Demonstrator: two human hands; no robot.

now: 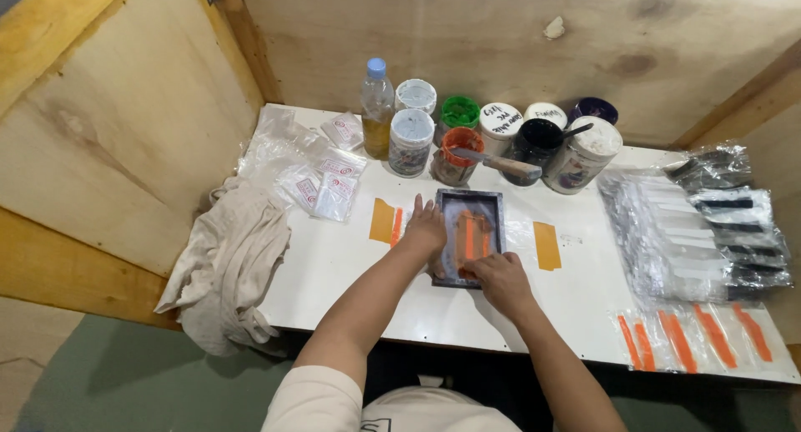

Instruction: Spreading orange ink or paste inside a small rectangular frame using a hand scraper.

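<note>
A small dark-framed printing screen (486, 202) lies flat on the white table (350, 265), with orange ink smeared down its mesh (473, 233). My left hand (424, 229) presses flat on the frame's left edge, fingers spread. My right hand (498, 278) is closed at the frame's near edge, gripping something mostly hidden under the fingers, at the bottom of the orange streak. Two strips of yellow tape (381, 221) (547, 245) flank the frame.
Several ink jars (411, 141) and a bottle of yellowish liquid (377, 108) line the back; an orange-rimmed jar (458, 156) holds a spatula. Small clear bags (334, 186) and a cloth (229, 261) lie left. Printed plastic sleeves (701, 240), some with orange stripes (697, 338), lie right. Wooden walls enclose the table.
</note>
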